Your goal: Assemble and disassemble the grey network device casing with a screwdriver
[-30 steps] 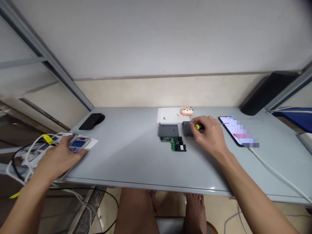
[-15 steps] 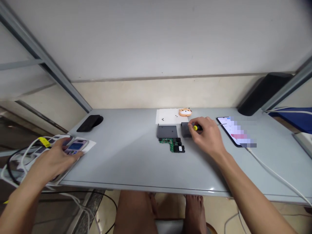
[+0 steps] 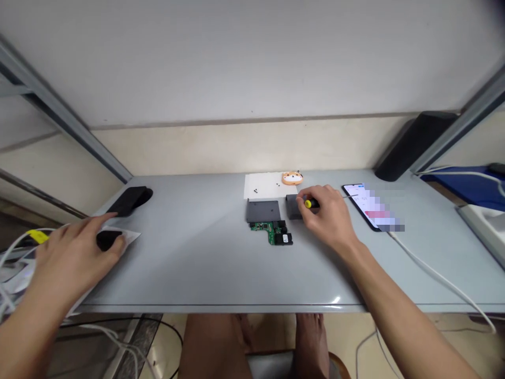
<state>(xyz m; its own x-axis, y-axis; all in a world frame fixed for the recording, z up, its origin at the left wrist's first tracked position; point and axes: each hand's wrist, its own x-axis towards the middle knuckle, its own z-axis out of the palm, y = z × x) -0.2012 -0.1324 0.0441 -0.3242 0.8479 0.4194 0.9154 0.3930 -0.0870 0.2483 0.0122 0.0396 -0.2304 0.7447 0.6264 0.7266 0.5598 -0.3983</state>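
Observation:
At the desk's left edge my left hand (image 3: 77,250) is closed round a phone (image 3: 108,240), whose face now shows dark between thumb and fingers, over a white sheet. My right hand (image 3: 329,216) grips a screwdriver (image 3: 309,203) with a yellow-ended handle; its thin shaft points right toward a lit phone. Beside the right fingertips lies a dark grey casing (image 3: 292,206). Left of that are a flat grey plate (image 3: 262,211) and, touching its lower edge, a green circuit board (image 3: 271,231) with black parts.
White paper (image 3: 258,185) with several small screws lies behind the plate, an orange animal-faced case (image 3: 292,178) on it. A lit phone (image 3: 371,205) with a white cable is at right. A black cylinder (image 3: 414,145) leans back right; a black stand (image 3: 128,200) sits left.
The phone under my left hand showed a lit screen before and now looks dark. The view has shifted slightly, moving the desk items left. My right hand still holds the screwdriver.

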